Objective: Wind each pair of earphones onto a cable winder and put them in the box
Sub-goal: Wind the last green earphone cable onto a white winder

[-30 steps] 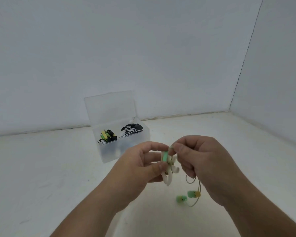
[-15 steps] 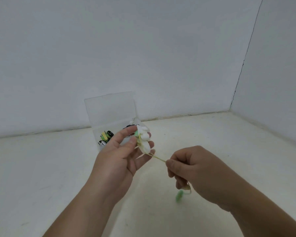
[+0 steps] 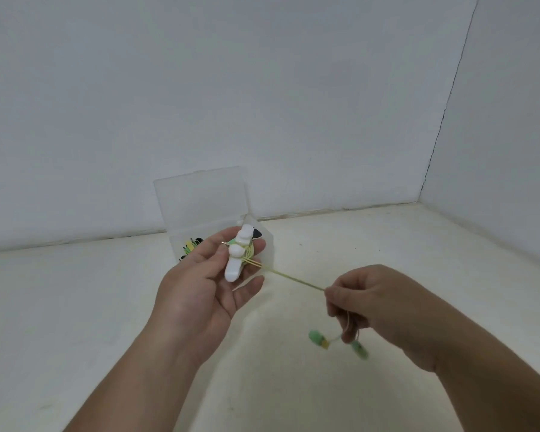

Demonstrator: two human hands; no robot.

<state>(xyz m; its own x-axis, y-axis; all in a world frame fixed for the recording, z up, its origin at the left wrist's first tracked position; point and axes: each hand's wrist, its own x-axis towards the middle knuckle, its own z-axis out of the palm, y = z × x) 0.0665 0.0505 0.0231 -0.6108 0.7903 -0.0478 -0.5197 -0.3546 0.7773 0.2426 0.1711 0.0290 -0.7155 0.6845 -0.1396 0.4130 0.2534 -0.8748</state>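
My left hand (image 3: 200, 294) holds a white cable winder (image 3: 238, 254) between thumb and fingers, in front of the box. A few turns of yellow-green cable wrap its middle. From there the cable (image 3: 293, 277) runs taut, right and down, to my right hand (image 3: 374, 304), which pinches it with curled fingers. Two green earbuds (image 3: 317, 338) dangle on short cable ends below that hand. The clear plastic box (image 3: 175, 241) stands open behind my left hand, lid (image 3: 200, 198) upright, with wound earphones (image 3: 190, 246) inside, mostly hidden by my fingers.
The pale floor meets a white wall behind the box, and a second wall closes the corner at the right. Nothing else lies on the floor near my hands.
My hands have drawn apart: the left lifted the winder up toward the box, the right moved right and down, pulling the cable straight. The earbuds swung to the right.
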